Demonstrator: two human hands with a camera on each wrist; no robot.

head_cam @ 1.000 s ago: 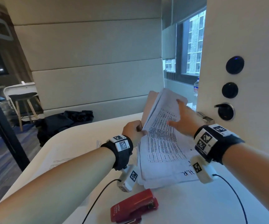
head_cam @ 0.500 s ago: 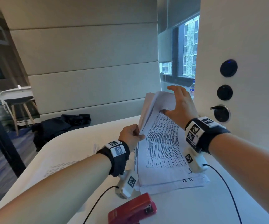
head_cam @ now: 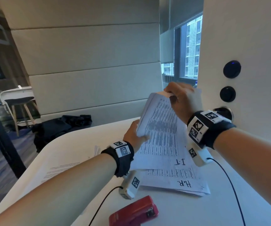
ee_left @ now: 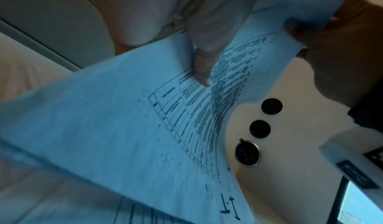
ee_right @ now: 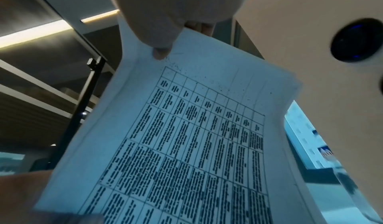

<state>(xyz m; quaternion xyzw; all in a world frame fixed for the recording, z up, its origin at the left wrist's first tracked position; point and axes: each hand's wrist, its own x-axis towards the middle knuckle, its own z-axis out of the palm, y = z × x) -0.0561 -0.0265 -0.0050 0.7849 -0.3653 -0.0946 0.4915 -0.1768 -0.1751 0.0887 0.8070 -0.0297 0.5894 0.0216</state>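
Padded cream wall panels (head_cam: 90, 79) behind; white desk (head_cam: 76, 144) in front, rounded at its far-left corner. Paper pile sits centre-right on the desk. Bottom sheets marked H.R. (head_cam: 172, 183) lie flat. The top sheaf marked I.T (head_cam: 160, 132) is raised at its far end, with its near end on the pile. Right hand (head_cam: 183, 101) pinches the far edge, thumb on the printed face. Left hand (head_cam: 131, 134) grips the left edge, thumb on top, fingers curled behind. Judged step: peeling the I.T sheaf off the pile. Next move likely calls for lifting the near end clear without dragging the H.R. sheets, then squaring edges. Around: dark bag (head_cam: 58, 128) beyond the desk, far left; loose sheet (head_cam: 58, 170) left; red stapler (head_cam: 134, 212) at the near edge. Wrist cables (head_cam: 102, 203) trail beside the stapler and could snag.
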